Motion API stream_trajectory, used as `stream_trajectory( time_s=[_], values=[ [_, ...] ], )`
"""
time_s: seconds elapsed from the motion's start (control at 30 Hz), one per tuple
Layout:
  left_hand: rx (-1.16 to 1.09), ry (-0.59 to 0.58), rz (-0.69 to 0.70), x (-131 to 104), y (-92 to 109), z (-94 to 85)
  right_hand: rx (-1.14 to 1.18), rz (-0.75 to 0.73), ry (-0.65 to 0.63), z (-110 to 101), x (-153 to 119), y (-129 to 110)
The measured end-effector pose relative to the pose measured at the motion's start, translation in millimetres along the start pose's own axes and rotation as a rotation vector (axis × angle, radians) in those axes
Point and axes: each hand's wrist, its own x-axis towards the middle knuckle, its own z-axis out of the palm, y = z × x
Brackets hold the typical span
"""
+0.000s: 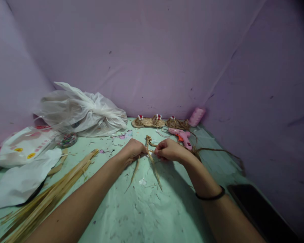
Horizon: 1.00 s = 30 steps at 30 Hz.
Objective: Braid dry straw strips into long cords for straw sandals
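Both hands meet over the middle of the green tabletop [142,216], working on a braid of dried straw strands [148,140]. My left hand [135,149] is closed, pinching strands at the braid's left side. On the other side my right hand [168,150] pinches a strand drawn out sideways between the two hands. Loose strand ends [155,172] hang down toward me below the fingers. The fingertips are partly hidden. A dark band [211,195] circles my right wrist.
A bundle of dried straw [58,189] lies left, beside white packaging [25,145] and a tied plastic bag [91,111]. Small woven slippers with beads [149,122] stand by the wall. A pink glue gun [183,136], a pink thread spool [197,117] and a dark phone-like slab [260,211] are right.
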Motion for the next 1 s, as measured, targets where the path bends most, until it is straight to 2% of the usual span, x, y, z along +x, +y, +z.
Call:
stream_trajectory(
  time_s=[0.13, 0.2, 0.3, 0.37, 0.5, 0.63, 0.8, 0.93, 1.0],
  values=[
    [-0.006, -0.042, 0.011, 4.9, -3.4, -3.5, 0.117, -0.032, -0.053, 13.7, 3.3, -0.6],
    [0.001, -0.047, 0.017, 7.3, -4.8, -4.4, 0.118, -0.038, -0.016, 20.6, 6.9, -0.6],
    [0.028, -0.026, 0.019, 8.2, -5.0, -3.4, 0.012, -0.058, 0.167, 26.3, 14.0, 2.5],
    [0.066, -0.023, 0.018, 7.8, -4.3, -2.1, -0.065, -0.048, 0.244, 26.5, 17.0, 4.7],
    [0.122, -0.026, -0.011, 8.2, -3.3, -0.8, -0.230, 0.009, 0.258, 24.7, 11.2, -0.7],
    [0.090, -0.054, -0.084, 11.2, -4.2, -3.2, -0.420, -0.065, 0.258, 32.6, -5.5, -18.0],
    [0.017, -0.101, -0.112, 10.8, -4.6, -6.8, -0.599, -0.153, 0.334, 47.0, -18.4, -31.2],
    [0.007, -0.127, -0.056, 9.8, -4.0, -9.7, -0.467, -0.174, 0.214, 34.8, -14.2, -25.7],
    [0.008, -0.176, -0.053, 11.6, -4.6, -12.0, -0.318, -0.126, 0.247, 23.2, -8.6, -20.3]
  ],
)
